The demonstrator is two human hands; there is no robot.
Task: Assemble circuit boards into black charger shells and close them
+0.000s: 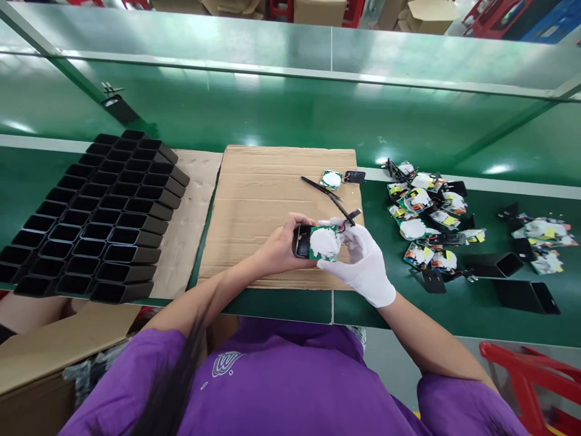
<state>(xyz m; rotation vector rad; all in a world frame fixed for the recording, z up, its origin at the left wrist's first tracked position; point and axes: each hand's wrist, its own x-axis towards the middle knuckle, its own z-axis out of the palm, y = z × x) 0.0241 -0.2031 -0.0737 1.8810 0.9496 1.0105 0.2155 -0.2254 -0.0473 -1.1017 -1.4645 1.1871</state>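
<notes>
Bare fingers of my left hand [290,241] wrap round a black plastic housing [303,242] with its open end facing right. In a white glove, my right hand [363,260] grips a green circuit board [325,243] topped with a white mass. The board's left edge meets the housing's mouth; how far in it reaches I cannot tell. A short black cable [347,216] rises from the board by my gloved fingers. Behind my hands, black tweezers [321,188] lie on a cardboard sheet [258,200], beside another board [331,178] wired to a black plate [354,177].
Rows of empty black housings [104,212] are stacked at left. Wired boards lie in a heap [422,206] at right, with a smaller group [542,236] farther out. Two loose housings [521,297] lie near them. A metal frame bar [290,71] crosses behind; a red stool [531,375] stands lower right.
</notes>
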